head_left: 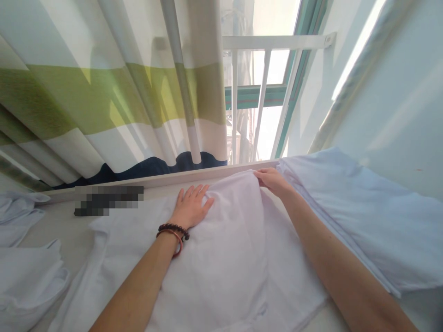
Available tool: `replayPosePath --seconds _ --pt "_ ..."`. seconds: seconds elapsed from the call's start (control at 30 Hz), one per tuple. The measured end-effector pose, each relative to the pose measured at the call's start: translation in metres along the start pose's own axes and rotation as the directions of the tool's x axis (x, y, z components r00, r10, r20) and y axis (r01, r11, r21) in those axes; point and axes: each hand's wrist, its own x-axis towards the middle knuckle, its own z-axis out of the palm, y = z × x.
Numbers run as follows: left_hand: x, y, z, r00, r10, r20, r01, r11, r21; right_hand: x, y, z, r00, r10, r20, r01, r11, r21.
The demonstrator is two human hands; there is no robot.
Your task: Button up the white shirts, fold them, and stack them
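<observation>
A: What fills the most space?
B: The curtain (pixel 114 92), with its broad green band, hanging across the upper left.
A: And next?
B: The white cloth (pixel 221 258), laid out over the lower middle of the frame, its upper part raised into a soft fold. A folded bluish-white cloth (pixel 367 221) lies just beside it, at the right.
A: Anything smaller around them?
B: A white railing (pixel 277 42) at the window, top centre-right, and a rumpled white garment (pixel 31 276) at the lower left.
A: How are the hands?
B: The left hand (pixel 190 207) is open, palm down on the cloth near the centre, fingers a little apart, gripping nothing. The right hand (pixel 272 180) is closed in a pinch, thumb and fingers grasping the cloth's far edge, right of centre.
A: And the smallest things?
B: On the left wrist, a dark beaded bracelet (pixel 174 226) and a thin reddish bangle (pixel 180 246).
</observation>
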Motion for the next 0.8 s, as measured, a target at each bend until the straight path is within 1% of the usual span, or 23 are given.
replayPosePath --seconds 0.07,0.13,0.2,0.27,0.37,0.43,0.5,0.63,0.8 --pt "0.001 -0.007 -0.001 0.997 -0.046 0.058 0.046 0.999 -0.004 0.001 0.001 0.004 1.000 0.022 0.002 -0.023 0.998 0.055" --pt "0.001 -0.014 -0.002 0.994 -0.068 0.091 0.069 0.998 -0.012 0.002 0.005 0.006 0.999 0.053 -0.010 -0.053 0.996 0.066" --pt "0.001 -0.017 -0.003 0.993 -0.062 0.099 0.064 0.998 -0.020 0.002 0.010 0.007 0.996 0.082 -0.024 -0.081 0.996 0.036" --pt "-0.001 -0.018 -0.004 0.995 -0.050 0.082 0.052 0.998 -0.028 0.002 0.012 0.006 0.995 0.091 -0.027 -0.092 0.995 -0.023" --pt "-0.003 -0.017 -0.005 1.000 -0.023 0.013 0.023 0.999 -0.036 0.002 0.009 0.004 0.998 0.063 -0.030 -0.067 0.988 -0.140" --pt "-0.003 -0.017 -0.004 0.999 0.005 -0.031 -0.006 0.999 -0.036 0.005 0.004 0.005 0.998 0.028 -0.061 -0.041 0.974 -0.221" --pt "-0.003 -0.017 -0.003 0.999 0.021 -0.042 -0.022 0.999 -0.039 0.010 -0.002 0.008 0.995 -0.015 -0.102 -0.016 0.956 -0.293" --pt "-0.002 -0.018 -0.002 1.000 0.019 0.009 -0.019 0.999 -0.041 0.023 -0.007 0.016 0.986 -0.085 -0.143 0.024 0.924 -0.383" --pt "-0.004 -0.025 -0.006 0.995 -0.033 0.094 0.035 0.999 -0.015 0.033 0.002 0.016 0.984 -0.066 -0.165 -0.007 0.912 -0.410"
